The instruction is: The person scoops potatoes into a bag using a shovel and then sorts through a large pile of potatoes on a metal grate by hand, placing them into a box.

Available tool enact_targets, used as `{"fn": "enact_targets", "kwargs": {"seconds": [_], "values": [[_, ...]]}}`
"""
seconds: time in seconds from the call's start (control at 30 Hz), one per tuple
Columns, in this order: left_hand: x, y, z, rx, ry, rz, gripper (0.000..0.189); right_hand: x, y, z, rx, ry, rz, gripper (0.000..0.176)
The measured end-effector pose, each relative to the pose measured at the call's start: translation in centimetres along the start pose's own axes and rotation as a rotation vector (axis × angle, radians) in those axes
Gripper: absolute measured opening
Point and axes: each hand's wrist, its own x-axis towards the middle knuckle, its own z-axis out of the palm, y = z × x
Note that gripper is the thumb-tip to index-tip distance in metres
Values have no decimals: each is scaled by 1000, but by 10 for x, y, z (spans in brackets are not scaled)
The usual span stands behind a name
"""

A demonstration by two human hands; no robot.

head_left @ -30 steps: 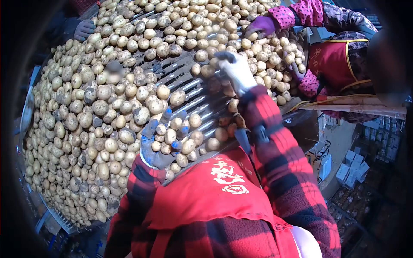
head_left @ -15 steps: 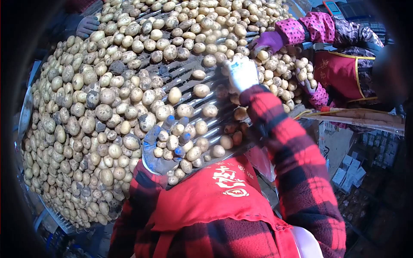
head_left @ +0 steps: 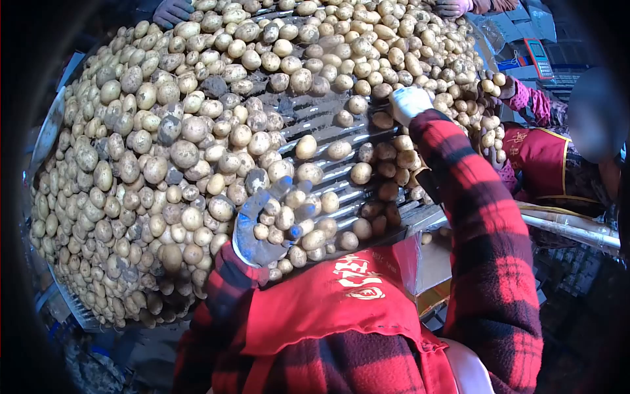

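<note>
My left hand (head_left: 252, 230), in a grey glove with blue fingertips, is cupped palm up near the apron. Several small potatoes (head_left: 284, 218) rest in it, with its fingers curled up around them. Farther right, my right hand (head_left: 412, 105) in a white glove is among potatoes at the right side of the slatted surface. Its fingers are turned down and mostly hidden, so I cannot see whether a potato is in them. A darker potato (head_left: 382, 120) lies just left of it. Between my hands, loose potatoes (head_left: 339, 150) lie on the dark slats (head_left: 308, 125).
A large heap of potatoes (head_left: 131, 171) spreads across the left and back. At the right, a co-worker in a red apron (head_left: 541, 161) has potatoes at their hands. Other people's gloved hands (head_left: 173, 12) show at the far edge. A box (head_left: 433, 259) stands below the right edge.
My right hand has shifted right along the slats. My left hand still cups small potatoes. The co-worker's purple-gloved hand has drawn back from the heap, and the view has shifted.
</note>
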Motion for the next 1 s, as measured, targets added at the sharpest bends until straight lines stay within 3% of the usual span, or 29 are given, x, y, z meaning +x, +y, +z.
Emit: {"fn": "enact_targets", "kwargs": {"seconds": [0.03, 0.1, 0.17, 0.23, 0.3, 0.33, 0.5, 0.53, 0.57, 0.6, 0.67, 0.7, 0.77, 0.8, 0.83, 0.87, 0.97, 1.0], "values": [[4, 2, 2, -36, -26, -3, 45, -16, 0, -17, 184, 73, -19, 29], [8, 1, 0, -72, -74, -21, 44, -39, -3, -39, 1107, -194, 98, 40], [15, 1, -3, -64, -129, -66, 43, -71, -17, -33, 1714, -146, 59, 49], [23, -3, -8, 54, -183, -43, 37, -118, -46, -17, 2497, -349, 157, 58], [20, -15, 12, 66, -91, -17, 38, -154, -78, -41, 2995, -159, -47, 45], [19, -16, 14, 20, -130, -78, 39, -161, -89, -38, 3275, -260, -113, 44], [28, -36, -2, 127, -314, -142, 50, -185, -131, 12, 3490, -256, -539, 38], [29, -40, 2, 122, -329, -191, 51, -200, -132, 2, 3381, -105, -395, 38], [29, -44, 6, 118, -344, -240, 52, -201, -140, 5, 3523, -131, -747, 38], [27, -52, 15, -50, -219, -267, 51, -219, -140, 3, 3469, -22, -499, 39], [29, -65, 26, -397, -70, -352, 50, -249, -123, 4, 3448, -40, -390, 40], [30, -71, 31, -568, 13, -378, 49, -253, -122, 25, 3556, -57, -625, 44], [40, -88, 27, -180, -29, -346, 49, -299, -112, 54, 3443, 241, -308, 46], [46, -97, 30, 116, -142, -352, 48, -329, -90, 44, 3484, 280, -242, 43], [51, -106, 33, 411, -258, -334, 48, -352, -78, 55, 3454, 463, -308, 41], [56, -117, 36, 306, -209, -377, 48, -378, -65, 69, 3452, 578, -60, 43], [65, -149, 45, 317, -179, -434, 49, -452, -17, 69, 3134, 1078, 572, 23], [69, -158, 44, 265, -186, -474, 51, -475, 4, 72, 3039, 1175, 675, 25]]}}
